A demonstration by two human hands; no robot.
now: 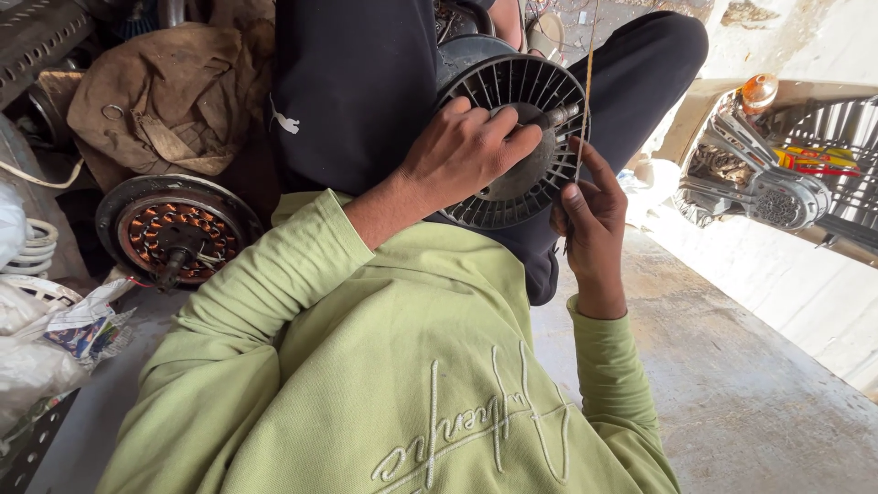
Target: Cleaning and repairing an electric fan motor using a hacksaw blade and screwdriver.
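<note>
A round black motor housing point(521, 137) with radial fins rests on my lap, against my dark trousers. My left hand point(466, 151) lies over its centre, fingers closed around the metal shaft point(556, 116) that sticks out of the hub. My right hand point(594, 220) is just beside the housing's right rim. It pinches a thin tan wire point(585, 82) between thumb and fingers. The wire runs straight up past the fins and out of the top of the view. Light green sleeves cover both my arms.
A second motor with copper windings point(174, 229) lies at the left, below a brown bag point(174, 91). White plastic bags point(37, 338) sit at the lower left. Grey metal fan parts point(777, 192) and an orange-capped bottle point(759, 91) are at the right, beyond the concrete floor point(750, 384).
</note>
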